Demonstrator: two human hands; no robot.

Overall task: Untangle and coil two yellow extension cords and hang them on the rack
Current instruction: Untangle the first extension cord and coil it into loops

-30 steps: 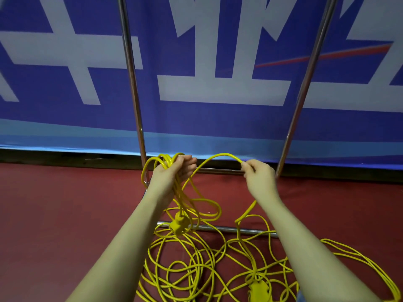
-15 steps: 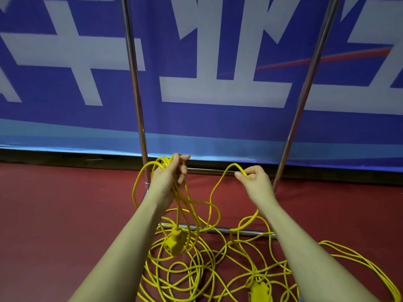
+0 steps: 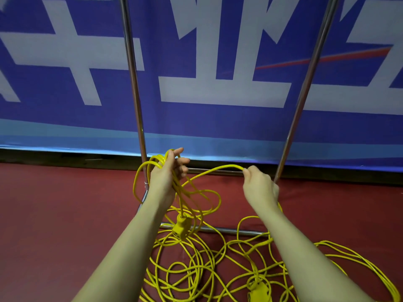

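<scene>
My left hand (image 3: pixel 166 175) holds a small bundle of yellow cord loops (image 3: pixel 148 168) at about knee height in front of the rack. A yellow socket block (image 3: pixel 180 227) dangles from that bundle. My right hand (image 3: pixel 259 188) pinches a strand of the same cord (image 3: pixel 216 170), stretched in an arc between both hands. Below, a tangle of yellow cord (image 3: pixel 196 269) lies on the red floor, with a second yellow socket block (image 3: pixel 259 290) in it. The metal rack has two uprights (image 3: pixel 133 83) and low base bars (image 3: pixel 218 229).
A blue banner with large white characters (image 3: pixel 218 90) hangs right behind the rack. Red carpet (image 3: pixel 65 214) covers the floor to the left and right. More cord loops (image 3: pixel 359 264) spread to the lower right.
My right hand has moved away to the right, pulling the strand out into a longer arc. The left hand's fingers have opened a little around the loops. The dangling socket block has swung slightly.
</scene>
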